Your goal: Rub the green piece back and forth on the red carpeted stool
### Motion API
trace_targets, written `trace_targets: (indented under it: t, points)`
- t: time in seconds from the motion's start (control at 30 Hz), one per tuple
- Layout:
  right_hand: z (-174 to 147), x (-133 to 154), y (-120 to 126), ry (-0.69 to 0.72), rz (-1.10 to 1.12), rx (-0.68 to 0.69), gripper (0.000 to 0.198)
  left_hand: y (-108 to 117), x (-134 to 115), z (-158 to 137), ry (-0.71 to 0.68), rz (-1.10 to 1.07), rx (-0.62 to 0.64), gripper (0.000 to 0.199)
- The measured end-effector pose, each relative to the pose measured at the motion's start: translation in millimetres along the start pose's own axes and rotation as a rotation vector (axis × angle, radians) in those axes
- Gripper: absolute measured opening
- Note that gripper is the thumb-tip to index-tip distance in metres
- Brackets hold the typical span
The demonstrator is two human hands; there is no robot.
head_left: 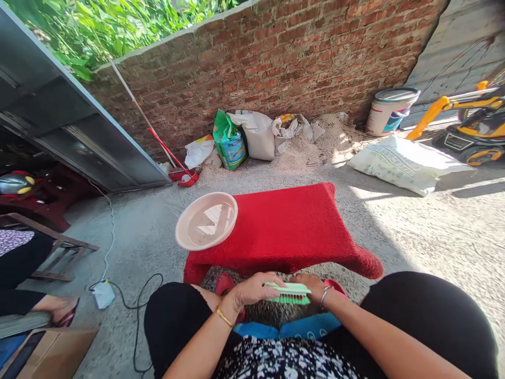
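Observation:
My left hand (256, 291) is closed around the left end of a pale green scrubbing brush (292, 289), whose green bristles face down. Right behind the brush's other end is my right hand (313, 287), fingers curled and partly covered by the brush. Whatever they may hold is hidden. Both hands are above my lap, just short of the near edge of a red fuzzy cloth (284, 221) draped over a low table or bench. On its left corner rests a pale pink basin (181, 238) of water, with bright reflections on the surface.
A black cable (138, 310) and a white power box (103, 295) lie on the floor at left, near a seated person's foot (65, 310). Bags (258, 134) and a bucket (390, 113) stand along the brick wall. A toy excavator (469, 126) is at right.

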State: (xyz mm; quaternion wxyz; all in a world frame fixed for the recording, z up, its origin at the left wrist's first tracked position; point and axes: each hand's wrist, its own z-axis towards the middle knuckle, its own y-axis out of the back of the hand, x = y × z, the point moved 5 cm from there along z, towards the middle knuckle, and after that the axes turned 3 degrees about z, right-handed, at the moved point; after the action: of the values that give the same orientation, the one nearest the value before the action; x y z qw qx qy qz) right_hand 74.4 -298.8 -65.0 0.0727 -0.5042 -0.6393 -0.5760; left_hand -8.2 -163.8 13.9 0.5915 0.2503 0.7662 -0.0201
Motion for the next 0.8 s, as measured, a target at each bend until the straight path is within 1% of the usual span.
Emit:
trace_targets:
  t: [0.03,0.07,0.17,0.2,0.27,0.33,0.4,0.5,0.6,0.7,0.8]
  points:
    - [1.5,3.7,-0.7,0.010,0.052,0.022,0.020,5.2,11.5,-9.0,0.026,-0.015,0.017,0.049]
    - [2.1,8.1,-1.9,0.022,0.140,0.054,0.023,8.6,23.3,-16.9,0.056,-0.020,0.026,0.049]
    - [-2.2,25.0,-7.1,0.073,0.514,0.194,0.047,10.5,54.8,-30.2,0.154,-0.031,-0.010,0.048]
    - [-5.1,31.0,-8.7,0.091,0.601,0.249,0.055,9.1,62.2,-30.9,0.185,-0.040,-0.025,0.048]
    - [-10.6,41.4,-9.9,0.127,0.657,0.324,0.063,6.2,70.0,-27.8,0.223,-0.036,-0.028,0.047]
    - [-12.9,49.6,-8.3,0.173,0.600,0.349,0.062,6.4,69.3,-21.7,0.218,-0.014,0.000,0.043]
    - [-11.2,56.0,-4.9,0.215,0.492,0.333,0.059,11.5,64.0,-16.4,0.186,-0.019,0.024,0.040]
    - [-5.8,64.6,0.0,0.242,0.372,0.301,0.061,24.3,55.8,-12.9,0.151,-0.148,0.012,0.043]
    - [-5.6,76.2,3.8,0.254,0.435,0.349,0.067,32.8,48.9,-11.9,0.111,-0.249,0.009,0.045]
    - [-10.7,87.6,8.9,0.275,0.553,0.431,0.071,33.1,45.3,-10.5,0.069,-0.257,0.070,0.044]
    - [-15.0,90.9,10.8,0.258,0.586,0.489,0.071,30.3,47.0,-10.1,0.048,-0.240,0.136,0.045]
